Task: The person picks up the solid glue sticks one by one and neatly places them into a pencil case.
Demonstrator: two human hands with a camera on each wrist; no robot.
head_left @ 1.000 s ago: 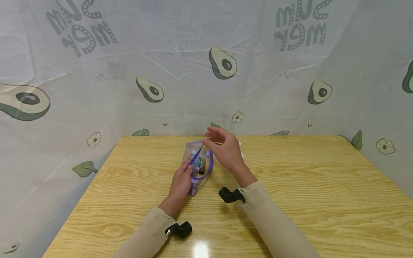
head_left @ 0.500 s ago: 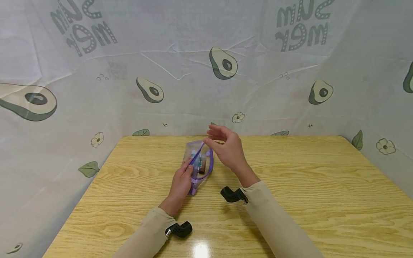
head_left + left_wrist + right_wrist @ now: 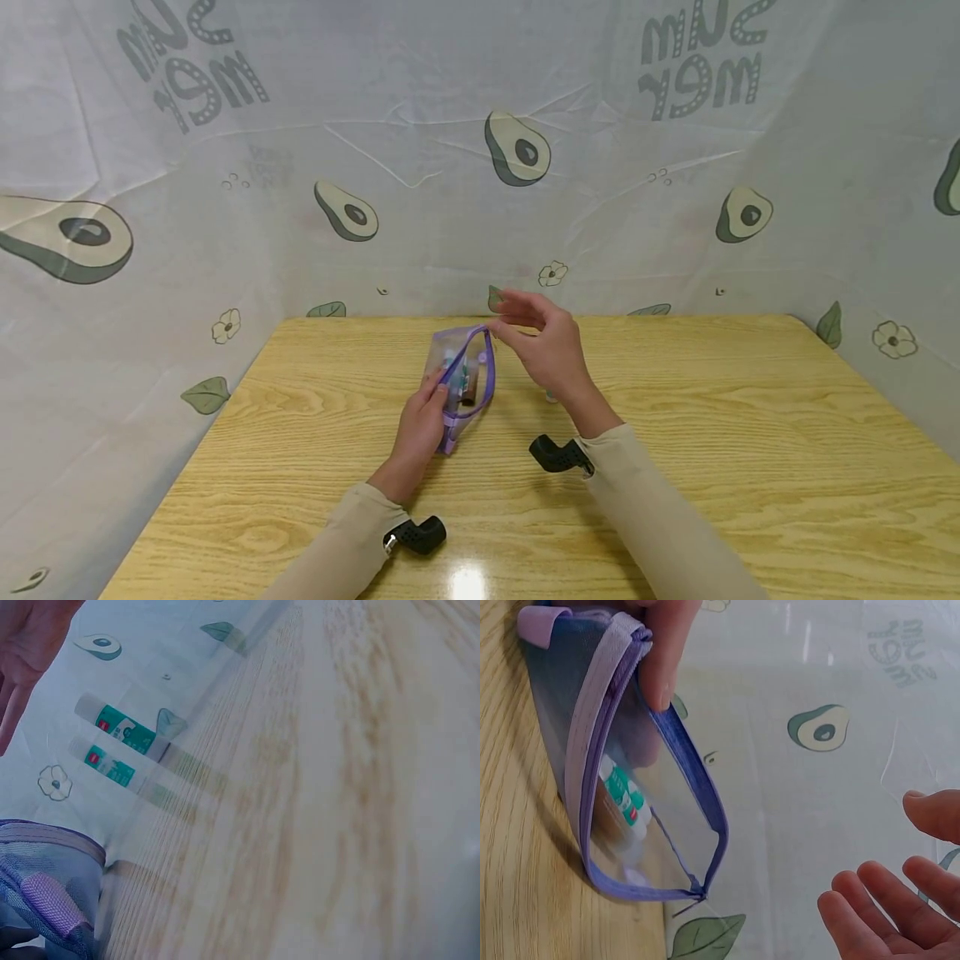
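My left hand (image 3: 423, 417) grips the near side of a see-through zip pouch (image 3: 450, 342) with purple edging. The pouch's mouth gapes, as its purple zipper rim (image 3: 694, 780) shows in the right wrist view. Inside lie a glue stick (image 3: 626, 795) with a green label and a dark brown cylinder (image 3: 469, 389). My right hand (image 3: 547, 337) is beside the far end of the mouth, its fingers (image 3: 877, 900) spread and holding nothing. In the left wrist view, two green-labelled glue sticks, a larger one (image 3: 124, 731) and a smaller one (image 3: 109, 765), stand upright on the table.
The wood-grain table (image 3: 712, 467) ends at a pale avocado-print cloth (image 3: 615, 233) at the back and sides. In the head view my right hand and wrist hide most of the standing glue sticks. A black wrist camera (image 3: 558, 454) sits on each sleeve.
My right hand has shifted right, away from the pouch, whose far rim has also moved slightly right. White ends once showing beside that hand are now hidden. My left hand stays put.
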